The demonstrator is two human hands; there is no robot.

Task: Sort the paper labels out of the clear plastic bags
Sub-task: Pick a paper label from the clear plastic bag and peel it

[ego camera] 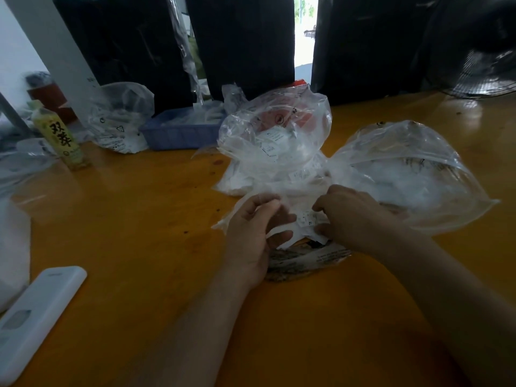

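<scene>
A small clear plastic bag (290, 201) lies on the orange table in front of me, over a printed sheet. My left hand (252, 233) pinches the bag's left edge with curled fingers. My right hand (354, 216) pinches a white paper label (308, 219) at the bag's mouth between thumb and fingers. Behind them stand a puffed clear bag with labels inside (275, 132) and, to the right, a large clear bag (413, 174) holding white contents.
A blue basket (178, 134) and another filled clear bag (120, 118) sit at the back left, beside a yellow-green bottle (60, 136). A white remote-like device (36, 311) lies near left. A fan (485, 76) stands far right. The orange table (134, 219) stretches around.
</scene>
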